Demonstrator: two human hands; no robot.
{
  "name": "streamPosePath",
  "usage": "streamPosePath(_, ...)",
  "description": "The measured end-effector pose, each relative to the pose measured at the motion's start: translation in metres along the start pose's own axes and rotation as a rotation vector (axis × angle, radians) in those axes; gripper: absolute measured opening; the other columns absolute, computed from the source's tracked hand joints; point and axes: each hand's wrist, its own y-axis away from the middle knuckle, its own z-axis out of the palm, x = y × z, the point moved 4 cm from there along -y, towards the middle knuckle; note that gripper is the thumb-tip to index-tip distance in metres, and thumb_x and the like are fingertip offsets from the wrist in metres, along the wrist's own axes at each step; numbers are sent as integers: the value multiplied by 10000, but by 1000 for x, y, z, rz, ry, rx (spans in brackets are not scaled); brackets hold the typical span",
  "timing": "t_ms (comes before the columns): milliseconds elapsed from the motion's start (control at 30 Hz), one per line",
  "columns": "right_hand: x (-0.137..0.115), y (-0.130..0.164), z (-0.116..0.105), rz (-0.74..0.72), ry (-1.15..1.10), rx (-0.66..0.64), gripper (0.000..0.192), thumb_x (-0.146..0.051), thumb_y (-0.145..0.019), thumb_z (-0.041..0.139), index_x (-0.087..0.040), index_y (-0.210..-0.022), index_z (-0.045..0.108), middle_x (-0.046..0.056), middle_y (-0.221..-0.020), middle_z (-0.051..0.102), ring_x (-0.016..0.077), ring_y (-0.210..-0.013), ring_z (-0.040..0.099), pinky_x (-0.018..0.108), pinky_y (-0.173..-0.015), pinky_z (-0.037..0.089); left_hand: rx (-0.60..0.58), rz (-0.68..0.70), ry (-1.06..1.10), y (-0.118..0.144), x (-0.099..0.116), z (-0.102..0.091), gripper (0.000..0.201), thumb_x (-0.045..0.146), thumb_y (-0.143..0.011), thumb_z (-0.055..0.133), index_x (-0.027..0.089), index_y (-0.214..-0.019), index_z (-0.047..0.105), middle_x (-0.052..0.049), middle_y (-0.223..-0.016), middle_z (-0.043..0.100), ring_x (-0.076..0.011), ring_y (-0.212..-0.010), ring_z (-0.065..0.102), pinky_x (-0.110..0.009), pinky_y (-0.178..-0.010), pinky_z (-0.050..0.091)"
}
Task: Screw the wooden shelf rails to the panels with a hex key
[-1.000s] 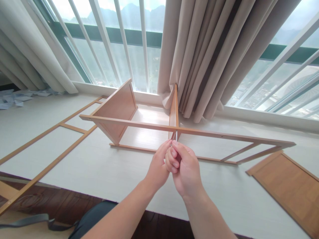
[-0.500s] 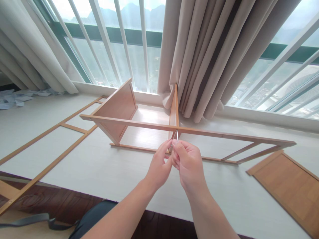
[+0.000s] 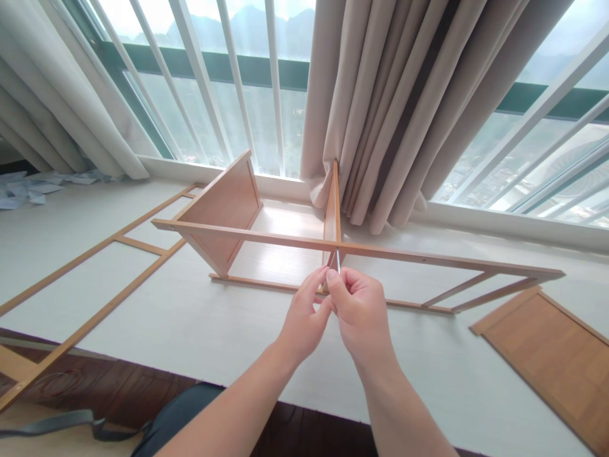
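Right hand [image 3: 362,306] pinches a metal rod [image 3: 338,259] below the wooden rail [image 3: 266,237]; left hand [image 3: 304,317] curls alongside, its hold unclear.

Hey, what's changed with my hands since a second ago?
Your right hand has turned and shifted slightly right, still gripping the metal rod. Your left hand has barely moved; the wooden frame and loose panel look unchanged.

Passage: white surface [image 3: 190,330], lower left of centre, between left hand [image 3: 304,314] and ladder-like frame [image 3: 111,304]. Obstacles: wooden rail [image 3: 266,238], crossing mid-frame; upright panel [image 3: 221,200], left of centre; gathered curtain [image 3: 380,114], upper centre; wooden board [image 3: 556,355], lower right.
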Motion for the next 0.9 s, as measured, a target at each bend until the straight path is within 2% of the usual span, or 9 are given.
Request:
streamPosePath(133,-3,-1,-3,-32,76,27,439,-426,-872,647,-227,-576,390,-68,-546,338,99,-548,302,248,-508,282,4,2,-12,0,-2,0,533,270,-950,616,190,-1477,596,-151,-1588,535,-319,-1451,519,-430,-1033,576)
streamPosePath(267,-2,-2,-1,-20,-35,-25,455,-459,-907,625,-226,-570,426,-66,-528,372,95,-516,314,250,-497,286,8,-7,4,1,-5,0,514,286,-968,606,220,-1478,595,-140,-1590,536,-335,-1463,504,-453,-1032,579)
streamPosePath(467,0,-1,2,-5,-116,-54,450,-473,-922,631,-223,-583,475,-61,-532,426,95,-509,329,253,-528,371,-13,9,4,1,-3,1,484,286,-977,597,217,-1456,605,-136,-1583,542,-328,-1460,506,-443,-1031,574)
streamPosePath(700,4,-2,5,1,-171,-80,471,-470,-943,619,-221,-577,456,-72,-498,375,93,-491,295,259,-494,273,-8,41,-22,0,1,0,477,284,-982,587,204,-1451,610,-140,-1566,557,-305,-1432,535,-410,-1042,563)
streamPosePath(900,8,-1,8,28,-248,-103,489,-463,-953,608,-216,-560,454,-67,-458,384,92,-471,294,269,-495,252,-13,59,-27,1,4,-1,472,239,-973,569,204,-1441,619,-137,-1555,569,-285,-1395,571,-399,-1045,566)
